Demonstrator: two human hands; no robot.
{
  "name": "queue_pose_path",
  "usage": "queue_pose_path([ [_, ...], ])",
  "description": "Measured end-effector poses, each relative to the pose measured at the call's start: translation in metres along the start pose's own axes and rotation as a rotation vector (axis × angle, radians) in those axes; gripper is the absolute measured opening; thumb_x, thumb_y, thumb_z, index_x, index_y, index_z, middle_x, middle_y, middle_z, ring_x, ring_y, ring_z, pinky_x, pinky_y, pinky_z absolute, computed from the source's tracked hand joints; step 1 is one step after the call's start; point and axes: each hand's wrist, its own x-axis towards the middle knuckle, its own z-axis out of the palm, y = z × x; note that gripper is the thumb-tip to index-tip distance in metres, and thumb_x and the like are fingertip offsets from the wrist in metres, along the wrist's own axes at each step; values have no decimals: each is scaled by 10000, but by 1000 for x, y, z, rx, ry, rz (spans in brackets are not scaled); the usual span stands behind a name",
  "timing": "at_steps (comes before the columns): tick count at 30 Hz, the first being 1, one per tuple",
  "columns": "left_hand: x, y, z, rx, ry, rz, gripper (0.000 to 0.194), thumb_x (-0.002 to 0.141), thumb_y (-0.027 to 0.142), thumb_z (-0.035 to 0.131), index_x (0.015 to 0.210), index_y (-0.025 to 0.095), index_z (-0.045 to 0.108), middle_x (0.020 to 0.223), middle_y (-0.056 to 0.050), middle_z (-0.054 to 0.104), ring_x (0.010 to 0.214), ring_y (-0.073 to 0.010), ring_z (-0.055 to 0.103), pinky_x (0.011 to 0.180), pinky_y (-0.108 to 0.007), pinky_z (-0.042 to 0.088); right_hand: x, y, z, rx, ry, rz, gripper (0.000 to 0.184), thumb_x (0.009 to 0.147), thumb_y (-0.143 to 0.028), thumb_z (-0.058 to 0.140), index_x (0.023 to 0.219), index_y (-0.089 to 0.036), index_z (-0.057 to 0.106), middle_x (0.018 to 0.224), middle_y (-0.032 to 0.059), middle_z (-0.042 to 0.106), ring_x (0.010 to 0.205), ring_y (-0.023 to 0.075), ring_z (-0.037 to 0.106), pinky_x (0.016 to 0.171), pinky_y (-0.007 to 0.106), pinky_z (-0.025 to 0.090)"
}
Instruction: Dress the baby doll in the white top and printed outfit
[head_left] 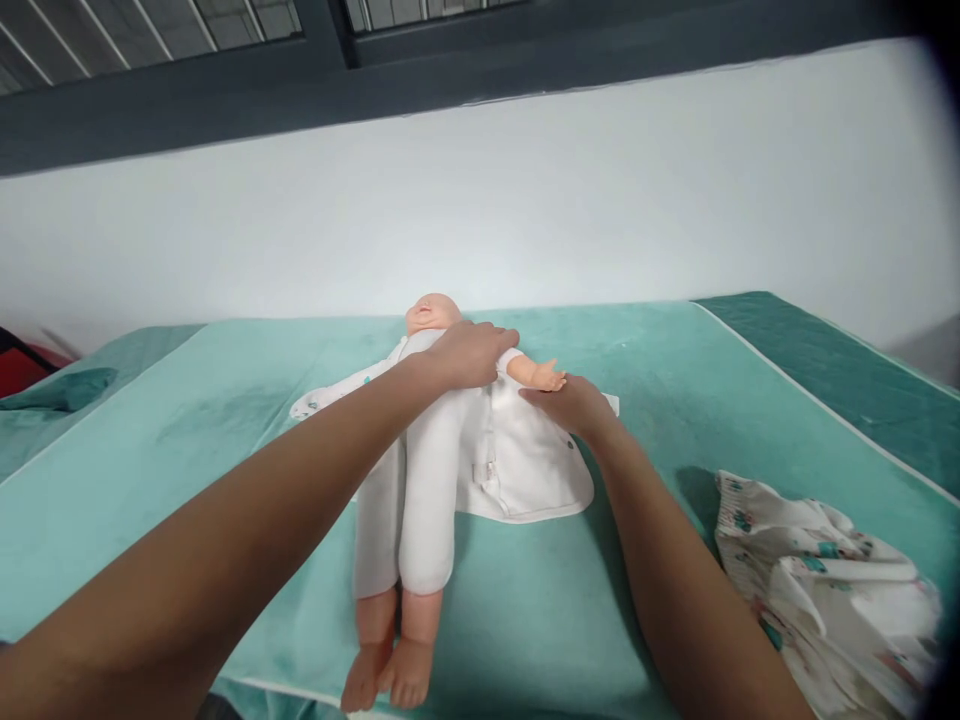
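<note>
A baby doll (429, 490) with a white cloth body lies on its back, head away from me, bare feet towards me. Under it spreads an opened white baby shirt (532, 470); a printed sleeve (322, 400) covers the doll's arm on the left side. The doll's other forearm (534, 374) is bare and points right. My left hand (472, 355) lies across the chest, its fingers curled round the upper part of that bare arm. Just below the doll's hand, my right hand (574, 405) grips the shirt, thumb on top; its other fingers are mostly hidden.
The doll lies on a light green padded mat (187, 440) against a white wall (570, 210). Crumpled printed baby clothing (825, 580) lies at the right, near my right forearm. Something red (22, 368) shows at the left edge. A dark window frame (420, 60) runs above the wall.
</note>
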Motion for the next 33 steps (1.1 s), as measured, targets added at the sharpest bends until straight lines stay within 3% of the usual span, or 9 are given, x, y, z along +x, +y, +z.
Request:
queue_pose_path([
  [3, -4, -3, -3, 31, 44, 10, 254, 762, 96, 538, 985, 208, 586, 855, -60, 648, 800, -231, 607, 737, -353, 404, -8, -5, 4, -37, -113, 2, 315, 551, -299, 862, 572, -237, 554, 598, 21, 569, 738, 244, 589, 624, 311, 364],
  [6, -2, -4, -4, 67, 11, 16, 273, 737, 88, 559, 978, 210, 601, 908, -69, 664, 907, -250, 602, 798, -367, 407, -13, -11, -6, 33, -128, 7, 224, 699, -369, 738, 664, -227, 568, 634, 4, 585, 628, 182, 542, 570, 299, 356],
  [12, 16, -2, -6, 140, -144, -183, 146, 645, 139, 727, 767, 188, 665, 798, -100, 662, 978, -311, 573, 878, -464, 395, -20, -29, -18, 651, -78, -28, 411, 712, -445, 732, 682, -237, 379, 569, -62, 431, 482, 102, 403, 463, 241, 315],
  [15, 22, 4, 0, 185, -141, -304, 197, 585, 223, 822, 704, 183, 670, 796, -121, 670, 1063, -386, 529, 947, -579, 334, -25, -38, -12, 732, -74, -61, 428, 727, -464, 728, 688, -238, 366, 598, -57, 426, 495, 105, 410, 485, 247, 346],
  [17, 22, 10, 8, 188, -140, -323, 249, 628, 287, 812, 819, 182, 693, 917, -143, 689, 1110, -395, 513, 978, -600, 318, -30, -43, -7, 775, -94, -86, 397, 769, -479, 699, 718, -242, 384, 648, -49, 465, 539, 118, 460, 537, 261, 399],
  [22, 20, 23, 29, -89, 57, -282, 457, 758, 331, 688, 1165, 149, 588, 1248, -189, 600, 1147, -345, 530, 1004, -548, 365, -37, -48, 7, 750, -199, -134, 287, 843, -534, 615, 943, -283, 522, 829, -11, 602, 709, 179, 589, 651, 310, 480],
  [27, 16, 5, 24, -588, 140, -106, 198, 797, 188, 540, 970, 150, 628, 946, -73, 695, 853, -201, 620, 758, -330, 463, -40, -49, 17, 725, -355, -195, 412, 765, -460, 725, 1115, -310, 569, 931, 5, 645, 789, 198, 630, 701, 319, 503],
  [30, 7, -20, 16, -629, 262, -147, 340, 754, 90, 456, 1035, 174, 629, 888, -20, 684, 754, -149, 592, 688, -282, 445, -47, -48, 31, 688, -415, -270, 464, 766, -369, 745, 1190, -324, 561, 1045, 9, 648, 919, 201, 633, 790, 322, 509],
  [33, -3, -44, 15, -607, 440, -214, 297, 676, 64, 474, 859, 191, 671, 856, -11, 672, 794, -160, 585, 736, -289, 449, -59, -47, 50, 464, -359, -412, 420, 813, -288, 699, 1210, -288, 563, 1127, 33, 633, 985, 192, 605, 816, 314, 500],
])
